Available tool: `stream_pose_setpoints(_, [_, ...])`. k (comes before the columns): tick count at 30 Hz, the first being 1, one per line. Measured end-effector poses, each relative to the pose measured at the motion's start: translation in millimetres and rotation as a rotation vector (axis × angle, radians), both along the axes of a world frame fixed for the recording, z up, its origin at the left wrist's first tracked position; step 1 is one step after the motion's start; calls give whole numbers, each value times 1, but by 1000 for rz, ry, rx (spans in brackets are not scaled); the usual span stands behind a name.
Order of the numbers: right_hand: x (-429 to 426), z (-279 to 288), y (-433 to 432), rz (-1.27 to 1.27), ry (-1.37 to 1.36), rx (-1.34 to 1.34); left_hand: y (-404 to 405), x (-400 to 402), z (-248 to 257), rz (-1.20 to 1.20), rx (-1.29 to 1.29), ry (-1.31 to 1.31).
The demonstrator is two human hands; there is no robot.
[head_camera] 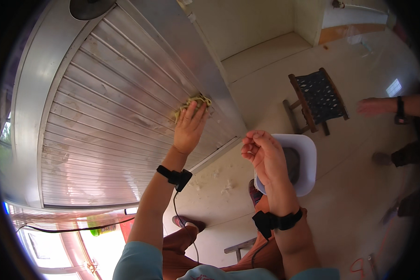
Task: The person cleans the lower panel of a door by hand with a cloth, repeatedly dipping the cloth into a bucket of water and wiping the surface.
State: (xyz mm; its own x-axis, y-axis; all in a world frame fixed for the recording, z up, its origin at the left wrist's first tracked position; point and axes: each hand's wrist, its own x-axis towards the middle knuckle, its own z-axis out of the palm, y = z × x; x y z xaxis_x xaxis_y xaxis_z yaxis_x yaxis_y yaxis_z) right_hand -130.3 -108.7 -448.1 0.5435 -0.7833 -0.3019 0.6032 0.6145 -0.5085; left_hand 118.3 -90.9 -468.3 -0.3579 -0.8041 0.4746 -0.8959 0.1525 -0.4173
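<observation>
My left hand [189, 134] lies with its fingers spread over a crumpled yellow-green cloth [184, 105], pressing it against a ribbed metal panel [126, 115]. Brownish stains mark parts of this panel. My right hand [269, 159] hangs in the air above a pale plastic basin [309, 164], palm side up. Its fingers curl loosely towards the thumb, and I see nothing between them. The basin stands on the floor, partly hidden by my right hand and forearm; something dark grey shows inside it.
A folding stool [318, 96] with a woven dark seat stands beyond the basin. Another person's hand [374, 106] reaches in at the right. Whitish debris [227, 187] lies on the tiled floor [346, 196] near my feet. Cords hang from the black bands [175, 177] on my wrists.
</observation>
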Motion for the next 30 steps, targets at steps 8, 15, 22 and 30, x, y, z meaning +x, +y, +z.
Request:
stream_pose_setpoints(8, [3, -2, 1, 8, -34, -21, 26, 18, -49, -66, 386, -163])
stream_pose_setpoints(15, [3, -3, -1, 11, -54, -9, 27, 11, 83, 62, -103, -51])
stream_pose_setpoints(22, [1, -2, 0, 14, -28, -11, 9, 3, -5, -47, 117, -19])
stream_pose_setpoints(30, [4, -1, 1, 6, -17, 0, 53, 36, -113, 20, 501, -180])
